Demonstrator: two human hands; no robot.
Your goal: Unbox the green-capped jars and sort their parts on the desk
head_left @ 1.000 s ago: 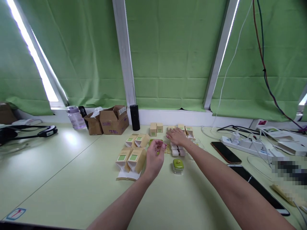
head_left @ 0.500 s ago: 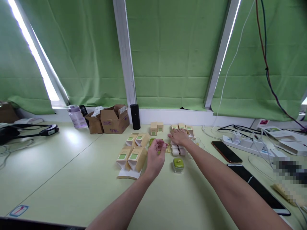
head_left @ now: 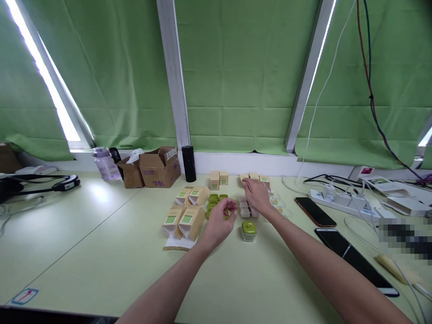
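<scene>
My left hand hovers over the middle of the table with fingers curled in toward the thumb. Whatever it holds, if anything, is hidden. Just behind it are several small green lids. My right hand reaches farther out, fingers extended, its fingertips at the left end of a row of small kraft boxes. Below its palm sit whitish rounded blocks, partly covered by the hand. Nearer to me stands a clear square jar with a green lid.
Larger kraft boxes with green labels stand left of my left hand. Two small kraft boxes are at the back. Clear containers, two phones and a power strip lie rightward. A black cylinder and cardboard carton stand behind.
My right hand's spread fingers have drawn closer together over the small boxes. My left hand has shifted slightly right and down, uncovering more green lids. The view has moved a little.
</scene>
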